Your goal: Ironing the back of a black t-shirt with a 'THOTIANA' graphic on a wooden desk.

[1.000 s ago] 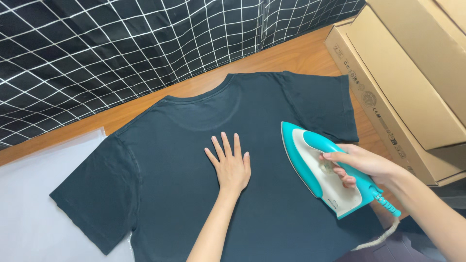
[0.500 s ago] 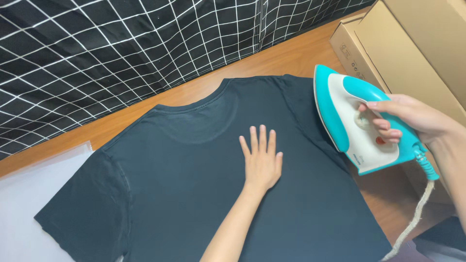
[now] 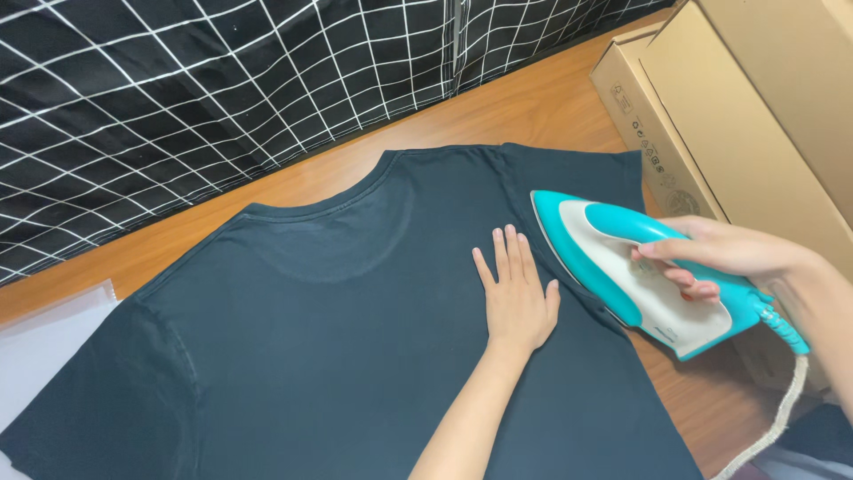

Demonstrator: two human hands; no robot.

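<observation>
**Pressing the dark T-shirt**

While my left hand (image 3: 517,298) is lying flat, fingers released, on the dark T-shirt (image 3: 355,338) spread over the wooden bench (image 3: 533,111), my right hand (image 3: 720,253) is grasping the handle of the teal and white iron (image 3: 635,271), its grip clenched. The iron is sitting on the shirt's right shoulder, beside cardboard boxes (image 3: 755,133).

A wooden tabletop (image 3: 533,107) runs beneath a black cloth (image 3: 222,89) with a white grid. Cardboard boxes (image 3: 755,116) stand at the right; a white sheet (image 3: 44,347) lies at the left.
</observation>
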